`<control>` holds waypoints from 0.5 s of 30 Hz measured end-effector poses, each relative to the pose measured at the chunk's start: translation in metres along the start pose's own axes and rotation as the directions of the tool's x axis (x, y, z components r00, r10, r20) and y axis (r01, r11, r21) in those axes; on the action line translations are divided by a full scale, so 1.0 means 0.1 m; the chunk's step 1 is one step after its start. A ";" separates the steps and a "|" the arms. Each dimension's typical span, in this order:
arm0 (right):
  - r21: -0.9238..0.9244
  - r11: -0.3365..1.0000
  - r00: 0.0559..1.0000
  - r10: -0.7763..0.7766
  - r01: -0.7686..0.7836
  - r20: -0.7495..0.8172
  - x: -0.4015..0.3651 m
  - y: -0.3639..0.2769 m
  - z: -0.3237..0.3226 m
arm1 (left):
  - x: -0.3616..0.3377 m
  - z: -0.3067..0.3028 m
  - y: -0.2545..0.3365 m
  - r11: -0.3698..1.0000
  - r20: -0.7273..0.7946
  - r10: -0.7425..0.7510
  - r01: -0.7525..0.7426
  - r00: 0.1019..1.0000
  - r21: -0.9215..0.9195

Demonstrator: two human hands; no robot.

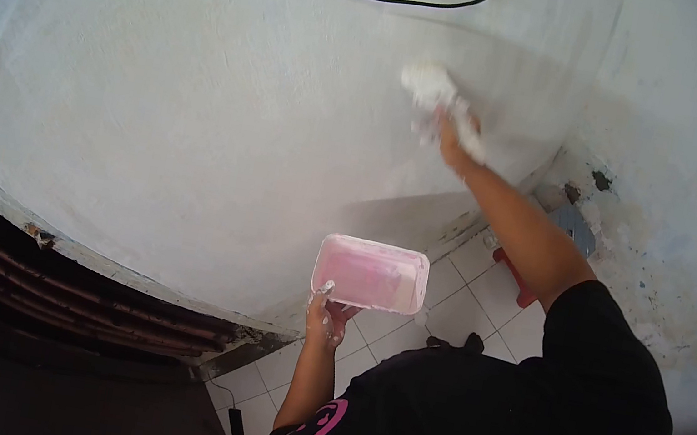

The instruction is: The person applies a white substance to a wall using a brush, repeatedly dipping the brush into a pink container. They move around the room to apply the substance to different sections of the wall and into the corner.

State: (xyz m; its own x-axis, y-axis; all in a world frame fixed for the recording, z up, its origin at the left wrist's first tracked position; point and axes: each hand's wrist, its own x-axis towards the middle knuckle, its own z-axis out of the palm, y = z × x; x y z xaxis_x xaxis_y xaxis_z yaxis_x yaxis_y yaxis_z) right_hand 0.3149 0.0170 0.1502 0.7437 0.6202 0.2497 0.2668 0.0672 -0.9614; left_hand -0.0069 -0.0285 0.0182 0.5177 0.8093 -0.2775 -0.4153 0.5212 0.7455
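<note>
We wear a black short-sleeved shirt (519, 412), pink emblem (314, 426) at six o'clock; white smears fleck our left hand (330, 314).

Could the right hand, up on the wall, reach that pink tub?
Probably yes: the right hand has only open air between it and the pink tub, which the left hand holds up, open side showing.

The tub (371, 274) is a shallow rectangular plastic box with rounded corners, pale pink and see-through, its inside smeared with pinkish-white paste. Its open side faces the camera. It hangs just in front of the wall (199, 119), near the wall's foot, gripped at one corner by the left hand (330, 316). The white lump (430, 88) is blurred, so whether it is cloth or tool cannot be told. It sits against the wall, higher up, in the right hand (459, 136).
</note>
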 end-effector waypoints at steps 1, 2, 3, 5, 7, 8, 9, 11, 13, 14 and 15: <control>-0.218 0.976 0.981 -0.050 0.008 -0.186 -0.06 0.58 0.13 | -0.01 -0.01 0.00 1.000 0.002 0.025 -0.025 1.000 -0.001; -0.083 0.993 0.996 0.088 -0.090 -0.024 -0.21 0.66 0.05 | 0.03 0.02 0.02 0.998 0.010 0.063 -0.062 0.998 -0.007; 0.096 0.971 0.964 0.198 -0.217 0.177 -0.30 0.71 -0.10 | 0.04 0.04 0.02 0.997 0.017 0.077 -0.077 0.997 -0.012; 0.231 0.903 0.882 0.252 -0.362 0.397 -0.26 0.62 -0.22 | -0.01 0.05 -0.01 0.997 -0.028 0.069 -0.070 0.997 -0.044; 0.385 0.905 0.972 0.105 -0.180 0.210 -0.08 0.28 -0.20 | -0.04 0.06 -0.04 0.997 -0.045 0.066 -0.068 0.997 -0.040; 0.506 0.859 0.988 -0.002 -0.078 0.155 -0.01 -0.08 -0.22 | -0.05 0.06 -0.05 0.999 -0.061 0.044 -0.046 0.997 -0.023; 0.612 0.790 0.992 -0.097 0.025 0.085 0.07 -0.40 -0.24 | -0.02 0.04 -0.07 0.999 -0.062 0.039 -0.041 0.997 -0.025; 0.570 0.817 0.981 -0.170 0.088 0.093 0.21 -0.57 -0.20 | 0.00 -0.04 -0.14 0.998 -0.074 0.040 -0.044 0.996 -0.053; 0.381 0.881 0.950 -0.312 0.280 0.022 0.23 -0.15 -0.05 | -0.01 -0.01 -0.16 0.996 -0.087 0.063 -0.069 0.994 -0.061; 0.213 0.898 0.923 -0.383 0.384 -0.049 0.17 0.33 0.09 | -0.01 0.02 -0.16 0.992 -0.096 0.093 -0.100 0.991 -0.070; 0.121 0.921 0.921 -0.380 0.369 0.081 -0.01 0.47 0.02 | -0.04 0.04 -0.17 0.992 -0.096 0.093 -0.100 0.991 -0.072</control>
State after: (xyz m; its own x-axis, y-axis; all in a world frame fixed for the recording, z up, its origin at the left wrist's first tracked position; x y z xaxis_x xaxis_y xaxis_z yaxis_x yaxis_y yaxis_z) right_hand 0.3256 0.0209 0.1046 0.5342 0.6091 0.5861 0.4461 0.3858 -0.8076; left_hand 0.0009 -0.0410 0.0089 0.4026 0.8766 -0.2637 -0.5179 0.4557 0.7240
